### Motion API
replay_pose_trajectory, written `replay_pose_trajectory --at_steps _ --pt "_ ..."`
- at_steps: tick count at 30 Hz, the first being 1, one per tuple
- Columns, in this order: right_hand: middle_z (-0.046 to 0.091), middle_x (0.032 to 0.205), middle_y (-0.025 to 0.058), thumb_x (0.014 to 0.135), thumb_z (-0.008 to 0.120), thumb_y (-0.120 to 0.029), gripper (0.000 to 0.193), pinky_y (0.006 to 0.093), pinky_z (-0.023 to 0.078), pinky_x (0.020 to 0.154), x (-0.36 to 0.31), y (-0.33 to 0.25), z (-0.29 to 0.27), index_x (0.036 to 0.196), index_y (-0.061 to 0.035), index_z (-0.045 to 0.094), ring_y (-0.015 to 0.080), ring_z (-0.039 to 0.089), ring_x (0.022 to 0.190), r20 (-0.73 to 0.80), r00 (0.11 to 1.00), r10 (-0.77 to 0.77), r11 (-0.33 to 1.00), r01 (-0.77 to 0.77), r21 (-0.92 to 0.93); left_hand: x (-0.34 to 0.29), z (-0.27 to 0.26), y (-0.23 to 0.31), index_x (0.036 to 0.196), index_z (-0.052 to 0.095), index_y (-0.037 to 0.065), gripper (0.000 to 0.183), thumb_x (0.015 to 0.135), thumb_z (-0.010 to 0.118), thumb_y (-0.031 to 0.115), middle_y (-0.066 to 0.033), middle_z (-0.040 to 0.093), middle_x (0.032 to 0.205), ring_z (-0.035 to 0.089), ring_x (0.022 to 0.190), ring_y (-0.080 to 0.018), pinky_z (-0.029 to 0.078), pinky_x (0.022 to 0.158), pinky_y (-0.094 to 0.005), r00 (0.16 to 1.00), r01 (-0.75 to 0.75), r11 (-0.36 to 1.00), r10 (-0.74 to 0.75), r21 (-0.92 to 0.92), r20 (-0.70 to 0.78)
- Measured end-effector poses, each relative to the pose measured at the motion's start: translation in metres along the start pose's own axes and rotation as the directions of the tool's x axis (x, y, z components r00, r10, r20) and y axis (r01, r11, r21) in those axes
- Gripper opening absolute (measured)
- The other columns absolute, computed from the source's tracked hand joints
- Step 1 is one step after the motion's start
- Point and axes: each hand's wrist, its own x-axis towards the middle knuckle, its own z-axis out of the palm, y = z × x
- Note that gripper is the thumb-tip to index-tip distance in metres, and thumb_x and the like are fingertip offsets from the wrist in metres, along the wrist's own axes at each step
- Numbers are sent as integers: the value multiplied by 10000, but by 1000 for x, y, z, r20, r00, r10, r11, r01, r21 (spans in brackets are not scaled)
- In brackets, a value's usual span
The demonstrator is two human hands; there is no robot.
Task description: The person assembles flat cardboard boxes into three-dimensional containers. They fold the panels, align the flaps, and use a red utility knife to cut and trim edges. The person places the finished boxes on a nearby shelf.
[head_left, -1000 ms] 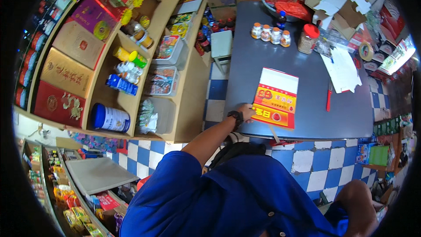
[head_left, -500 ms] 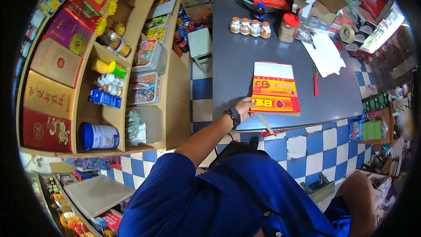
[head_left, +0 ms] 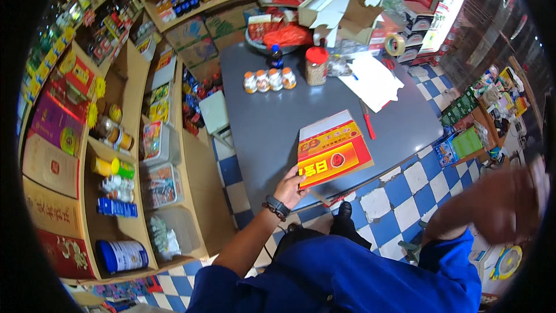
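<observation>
My left hand (head_left: 289,190) grips the lower left corner of a red and yellow printed cardboard piece (head_left: 335,153), thumb on top. The piece lies near the front edge of the grey table (head_left: 255,133), and a plain pale panel shows along its far side. My right hand (head_left: 524,197) is raised off to the right, away from the table, and smeared by motion, so its fingers cannot be made out. Beyond the cardboard lies a red-handled knife (head_left: 369,125), its blade running toward a white cut cardboard sheet (head_left: 376,84).
Farther back stand several small orange-capped bottles (head_left: 269,81), a dark blue bottle (head_left: 275,58) and a red-lidded jar (head_left: 316,69). Opened boxes (head_left: 356,17) and a tape roll (head_left: 395,44) sit at the back right. Wooden shelves (head_left: 200,208) line the left; a stool (head_left: 214,111) adjoins the table.
My view has swung to the right and up. My right arm has lifted on the right side. My left hand still holds the cardboard piece, which now appears tilted.
</observation>
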Motion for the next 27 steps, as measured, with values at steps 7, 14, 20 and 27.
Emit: replay_pose_trajectory --at_steps 7,14,20,27 --pt "611 1024 27 1005 529 -185 192 263 458 796 -199 73 137 1116 -95 657 105 563 887 820 120 560 104 -992 74 51 102 10 1564 232 193 689 971 580 145 -40 624 1225 613 869 -116 475 656 -266 983 -99 958 52 269 176" --pt "607 1002 15 998 506 -276 260 287 482 773 -345 108 240 1189 -106 551 111 584 893 849 -492 191 -484 -800 -355 159 79 -34 1551 238 71 696 959 595 143 -104 660 1053 617 694 -135 537 603 -289 980 29 677 126 736 -154" --pt "634 946 35 988 483 -333 273 259 464 585 -474 167 337 1096 -107 592 124 611 714 780 -603 167 -387 -767 -511 137 50 -63 1456 399 32 578 952 630 195 -86 658 992 632 829 -156 563 707 -339 984 114 676 26 728 -178" --pt "612 695 44 865 614 -251 190 307 434 430 -495 160 423 837 -63 619 148 575 536 759 -630 163 -283 -767 -576 78 34 -77 1406 470 45 477 977 617 191 -101 680 1071 661 861 -185 570 759 -349 899 140 837 117 529 -423"
